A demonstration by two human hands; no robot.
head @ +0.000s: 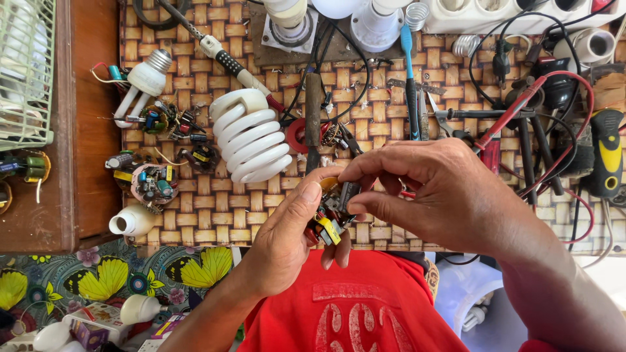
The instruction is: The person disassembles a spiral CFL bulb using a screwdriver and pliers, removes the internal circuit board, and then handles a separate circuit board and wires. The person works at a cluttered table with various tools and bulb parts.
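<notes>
My left hand (287, 238) holds a small round circuit board (328, 221) with yellow, red and black parts, thumb on its top edge. My right hand (433, 192) pinches a dark component on the same board between thumb and forefinger. Both hands hover over the front edge of a woven bamboo mat (215, 208). A white spiral lamp tube (251, 135) lies on the mat just to the left of my hands.
Other bare circuit boards (152, 182) and lamp bases (145, 81) lie on the mat's left part. Pliers, a blue-handled tool (409, 85), red and black probe leads (561, 130) and a soldering iron (313, 120) crowd the right and back. A green cage (25, 72) stands far left.
</notes>
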